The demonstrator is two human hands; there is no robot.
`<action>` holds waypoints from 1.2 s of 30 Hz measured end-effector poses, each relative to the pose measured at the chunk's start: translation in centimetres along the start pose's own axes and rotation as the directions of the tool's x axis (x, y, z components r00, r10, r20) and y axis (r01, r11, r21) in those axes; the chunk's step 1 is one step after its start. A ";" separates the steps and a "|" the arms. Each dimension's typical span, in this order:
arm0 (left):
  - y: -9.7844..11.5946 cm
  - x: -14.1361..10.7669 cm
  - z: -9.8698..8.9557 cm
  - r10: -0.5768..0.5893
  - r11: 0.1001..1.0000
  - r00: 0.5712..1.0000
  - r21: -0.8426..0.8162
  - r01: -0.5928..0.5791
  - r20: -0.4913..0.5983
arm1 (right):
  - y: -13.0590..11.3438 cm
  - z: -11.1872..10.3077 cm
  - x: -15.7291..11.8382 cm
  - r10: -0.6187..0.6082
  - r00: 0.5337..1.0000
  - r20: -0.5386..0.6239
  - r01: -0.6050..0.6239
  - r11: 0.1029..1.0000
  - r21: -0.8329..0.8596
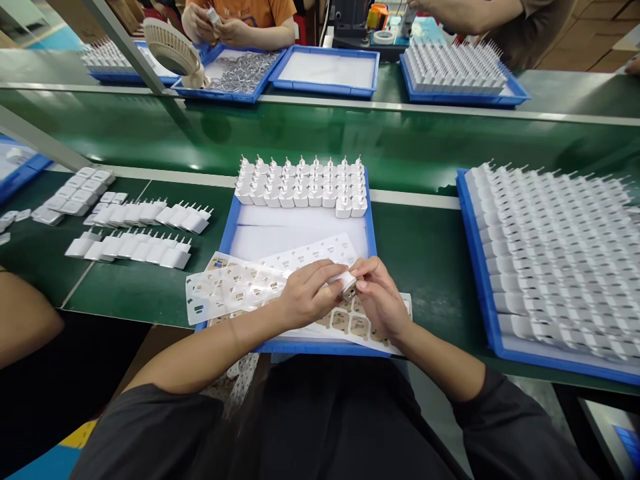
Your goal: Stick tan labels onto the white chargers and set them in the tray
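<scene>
My left hand (313,290) is closed around a white plug charger (347,283), its port end turned toward my right. The fingertips of my right hand (377,293) are pinched at that end of the charger; whether they hold a small piece of film or only the charger is hidden. Under both hands lie white sticker sheets (235,290) with cut-out shapes, partly over a brown-backed sheet (359,325). These rest on a blue tray (371,227), where rows of white chargers (300,183) stand with pins up at the far end.
A full tray of chargers (555,260) stands to the right. Loose chargers (135,247) lie in rows on the left. Across the green divider (300,130) are more trays, a beige fan (173,50) and two people at work. Another person's arm (25,320) is at the left.
</scene>
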State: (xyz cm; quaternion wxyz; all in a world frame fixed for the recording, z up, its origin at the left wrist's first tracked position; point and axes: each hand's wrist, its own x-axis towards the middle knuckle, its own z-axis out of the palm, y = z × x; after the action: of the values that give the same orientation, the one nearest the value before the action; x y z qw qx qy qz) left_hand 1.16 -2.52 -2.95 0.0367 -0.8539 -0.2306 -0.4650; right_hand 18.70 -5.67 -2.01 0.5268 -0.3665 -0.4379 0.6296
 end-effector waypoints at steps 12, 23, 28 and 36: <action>-0.3 0.6 -0.3 -0.263 0.934 0.960 -0.224 0.278 0.096 | -1.0 -1.3 0.9 -0.204 0.976 0.079 0.219 0.898 -0.381; -0.5 0.6 -0.5 -0.168 0.975 0.982 -0.131 0.179 0.086 | -2.0 -1.8 1.3 -0.356 0.932 0.065 0.319 0.724 -0.612; -0.6 0.7 -0.6 -0.113 0.990 0.990 -0.079 0.120 0.085 | -1.8 -1.6 1.1 -0.321 0.941 0.106 0.318 0.731 -0.604; -0.5 0.7 -0.6 -0.347 0.889 0.923 -0.254 0.381 0.168 | -1.5 -1.5 -0.5 -0.602 0.601 0.525 0.680 0.041 -0.732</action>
State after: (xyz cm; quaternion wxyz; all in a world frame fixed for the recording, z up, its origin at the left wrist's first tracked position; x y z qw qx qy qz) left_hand 0.82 -1.99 -2.13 -0.1867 -0.8178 -0.3200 -0.4405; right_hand 20.70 -5.81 -1.11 0.4491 -0.3256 -0.8320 0.0003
